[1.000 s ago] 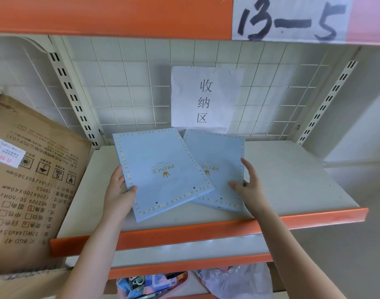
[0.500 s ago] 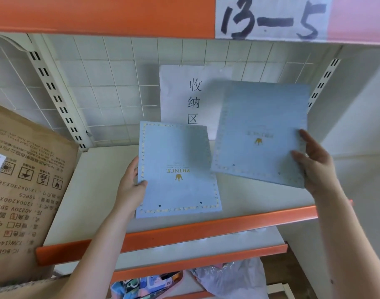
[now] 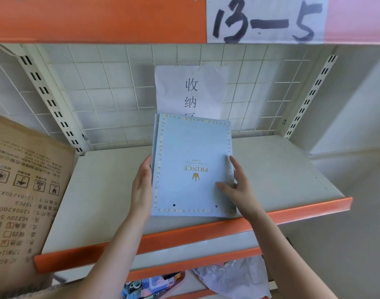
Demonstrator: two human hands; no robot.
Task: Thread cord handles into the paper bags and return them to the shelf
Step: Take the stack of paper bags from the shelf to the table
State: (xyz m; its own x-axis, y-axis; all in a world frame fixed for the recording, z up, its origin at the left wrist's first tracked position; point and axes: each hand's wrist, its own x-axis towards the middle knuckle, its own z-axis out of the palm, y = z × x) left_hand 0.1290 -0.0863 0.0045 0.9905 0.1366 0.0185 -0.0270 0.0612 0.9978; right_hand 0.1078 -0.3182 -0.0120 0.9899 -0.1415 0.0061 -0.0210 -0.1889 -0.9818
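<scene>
Shelf [image 3: 282, 169] | paper bags [image 3: 191, 152], lower mostly hidden | left hand [image 3: 142, 186] grip hidden, unclear | right hand [image 3: 241, 188] pinches edge

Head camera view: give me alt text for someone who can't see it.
The left hand and right hand hold stacked flat blue paper bags, printed PRINCE, at a grey shelf. A cardboard box stands at left; a paper sign hangs behind.

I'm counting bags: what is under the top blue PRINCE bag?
A second blue bag, only its left edge peeking out beside the top bag. Its face and punched holes are covered, so whether more lie beneath cannot be seen.
</scene>
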